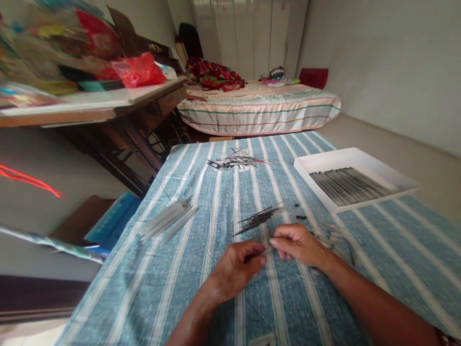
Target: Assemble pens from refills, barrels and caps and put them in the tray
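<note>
Over the striped cloth, my left hand point(239, 266) is closed around a clear, slim pen barrel point(267, 251). The fingertips of my right hand point(297, 244) pinch at the barrel's far end; any small part between them is hidden. Just beyond my hands lies a bundle of dark pen refills point(259, 218). A pile of clear pen barrels point(167, 218) rests to the left. Small black caps point(301, 217) lie by my right hand, and small pale pieces point(333, 235) are partly behind my right wrist.
A white box lid point(360, 156) at the right holds a row of dark-tipped pens point(347, 185). Loose pens and black parts point(236, 162) lie at the cloth's far end. A cluttered side table point(118, 98) stands at left, and a bed point(259, 110) lies beyond.
</note>
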A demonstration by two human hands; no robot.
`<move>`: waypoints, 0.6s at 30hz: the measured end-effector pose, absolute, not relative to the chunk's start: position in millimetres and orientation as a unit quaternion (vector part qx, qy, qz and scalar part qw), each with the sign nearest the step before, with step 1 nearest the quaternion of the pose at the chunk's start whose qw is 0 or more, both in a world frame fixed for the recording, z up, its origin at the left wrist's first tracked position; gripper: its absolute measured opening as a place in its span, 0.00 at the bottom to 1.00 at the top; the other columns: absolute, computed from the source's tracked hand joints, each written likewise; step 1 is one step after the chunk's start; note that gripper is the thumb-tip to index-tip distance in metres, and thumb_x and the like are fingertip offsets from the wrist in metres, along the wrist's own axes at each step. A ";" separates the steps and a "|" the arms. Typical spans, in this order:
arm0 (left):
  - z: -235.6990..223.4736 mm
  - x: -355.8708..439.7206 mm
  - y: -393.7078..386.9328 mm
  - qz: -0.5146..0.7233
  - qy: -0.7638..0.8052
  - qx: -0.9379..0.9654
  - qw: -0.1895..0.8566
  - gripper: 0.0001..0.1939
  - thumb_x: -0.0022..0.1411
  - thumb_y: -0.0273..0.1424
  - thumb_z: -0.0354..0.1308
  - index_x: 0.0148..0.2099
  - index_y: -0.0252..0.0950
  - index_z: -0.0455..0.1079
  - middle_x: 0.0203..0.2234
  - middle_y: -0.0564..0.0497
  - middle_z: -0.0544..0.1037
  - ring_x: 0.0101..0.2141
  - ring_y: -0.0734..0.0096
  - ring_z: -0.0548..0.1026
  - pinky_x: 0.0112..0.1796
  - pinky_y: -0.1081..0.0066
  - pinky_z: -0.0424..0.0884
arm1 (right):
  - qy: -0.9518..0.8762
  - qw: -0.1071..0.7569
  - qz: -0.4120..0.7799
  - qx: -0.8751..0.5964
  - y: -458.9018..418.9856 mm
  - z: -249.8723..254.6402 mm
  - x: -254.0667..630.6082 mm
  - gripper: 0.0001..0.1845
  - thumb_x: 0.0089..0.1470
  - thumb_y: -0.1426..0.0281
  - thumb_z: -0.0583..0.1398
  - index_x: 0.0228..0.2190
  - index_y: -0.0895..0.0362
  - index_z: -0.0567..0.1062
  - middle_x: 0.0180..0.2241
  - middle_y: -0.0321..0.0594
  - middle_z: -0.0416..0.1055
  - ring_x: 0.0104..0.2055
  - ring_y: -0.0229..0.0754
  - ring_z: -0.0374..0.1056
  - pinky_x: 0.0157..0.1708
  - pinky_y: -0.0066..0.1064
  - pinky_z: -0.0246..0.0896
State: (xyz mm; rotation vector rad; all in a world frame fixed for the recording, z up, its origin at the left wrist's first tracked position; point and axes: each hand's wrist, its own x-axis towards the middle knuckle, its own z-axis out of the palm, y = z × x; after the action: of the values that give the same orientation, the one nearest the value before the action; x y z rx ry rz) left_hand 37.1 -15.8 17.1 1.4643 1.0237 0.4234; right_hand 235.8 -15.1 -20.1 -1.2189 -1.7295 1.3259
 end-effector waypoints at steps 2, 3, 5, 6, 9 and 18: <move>23.2 33.2 -13.3 0.145 0.445 0.654 0.595 0.07 0.54 0.31 0.54 0.28 0.34 0.70 0.19 0.56 0.68 0.23 0.74 0.66 0.26 0.74 0.60 | -0.648 0.327 0.504 -0.468 -14.2 -18.0 236.8 0.17 0.54 0.60 0.56 0.20 0.57 0.67 0.15 0.31 0.67 0.14 0.30 0.58 0.16 0.21 0.52; 24.9 31.8 -12.3 0.132 0.447 0.661 0.588 0.07 0.54 0.30 0.53 0.27 0.34 0.69 0.19 0.56 0.67 0.23 0.74 0.66 0.26 0.74 0.61 | -0.644 0.330 0.506 -0.470 -14.0 -16.8 237.0 0.16 0.53 0.61 0.56 0.20 0.57 0.66 0.15 0.31 0.67 0.14 0.30 0.58 0.16 0.21 0.51; 25.8 30.3 -11.1 0.113 0.455 0.674 0.572 0.07 0.54 0.30 0.52 0.26 0.34 0.68 0.19 0.56 0.67 0.23 0.74 0.67 0.27 0.74 0.61 | -0.638 0.328 0.509 -0.476 -13.6 -14.5 237.1 0.15 0.53 0.62 0.57 0.19 0.57 0.66 0.14 0.31 0.67 0.14 0.30 0.58 0.16 0.21 0.51; 25.5 30.3 -10.8 0.106 0.460 0.681 0.559 0.07 0.54 0.30 0.52 0.27 0.34 0.68 0.18 0.56 0.67 0.23 0.73 0.67 0.27 0.74 0.61 | -0.636 0.327 0.510 -0.478 -13.4 -13.7 237.0 0.15 0.52 0.63 0.57 0.19 0.57 0.66 0.14 0.31 0.66 0.14 0.29 0.57 0.16 0.21 0.51; 24.0 31.9 -11.2 0.094 0.472 0.711 0.513 0.08 0.54 0.31 0.52 0.27 0.35 0.68 0.18 0.56 0.67 0.22 0.73 0.66 0.26 0.74 0.60 | -0.636 0.328 0.511 -0.476 -12.9 -13.0 237.2 0.15 0.52 0.64 0.57 0.18 0.57 0.65 0.13 0.30 0.65 0.14 0.29 0.57 0.16 0.20 0.51; 20.8 33.6 -10.3 0.124 0.475 0.744 0.454 0.06 0.53 0.31 0.53 0.25 0.36 0.67 0.17 0.58 0.64 0.22 0.74 0.63 0.25 0.74 0.57 | -0.633 0.322 0.516 -0.478 -13.6 -15.6 238.1 0.15 0.52 0.64 0.57 0.18 0.57 0.65 0.13 0.29 0.65 0.14 0.29 0.57 0.16 0.20 0.51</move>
State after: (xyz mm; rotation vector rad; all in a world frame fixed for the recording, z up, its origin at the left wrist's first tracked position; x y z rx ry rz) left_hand 33.6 -10.3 20.8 1.8354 1.1713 0.3050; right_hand 238.1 -13.6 -15.6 -1.2559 -1.6634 1.3562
